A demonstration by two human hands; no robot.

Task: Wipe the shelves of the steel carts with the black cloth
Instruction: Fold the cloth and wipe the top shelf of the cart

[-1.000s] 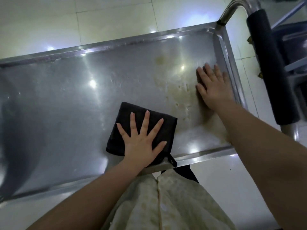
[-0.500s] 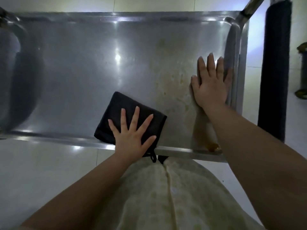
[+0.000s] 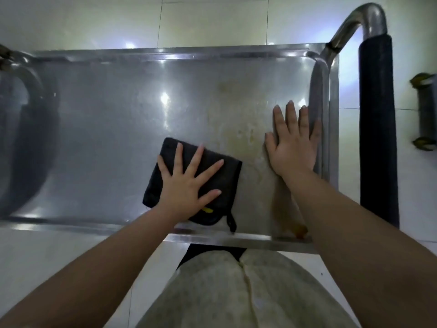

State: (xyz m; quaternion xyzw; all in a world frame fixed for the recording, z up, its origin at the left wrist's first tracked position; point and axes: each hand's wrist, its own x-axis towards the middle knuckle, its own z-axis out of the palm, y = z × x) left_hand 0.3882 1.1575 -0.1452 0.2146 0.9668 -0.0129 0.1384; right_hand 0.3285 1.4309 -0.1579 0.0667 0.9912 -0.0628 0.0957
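Steel cart top shelf [image 3: 106,129] holds folded black cloth [image 3: 227,176]; left hand [image 3: 186,185] presses it, fingers splayed. Right hand [image 3: 293,147] flat on stained steel by right rim.

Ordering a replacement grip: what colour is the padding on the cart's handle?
Black handle padding, clearest in the head view.

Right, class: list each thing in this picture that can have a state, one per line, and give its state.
black cloth: folded, lying flat on the shelf, pressed under the left hand.
left hand: open, fingers spread, pressing on the black cloth.
right hand: open, flat on the bare shelf beside its right rim.
shelf: yellowish stains between the two hands, not yet wiped off.
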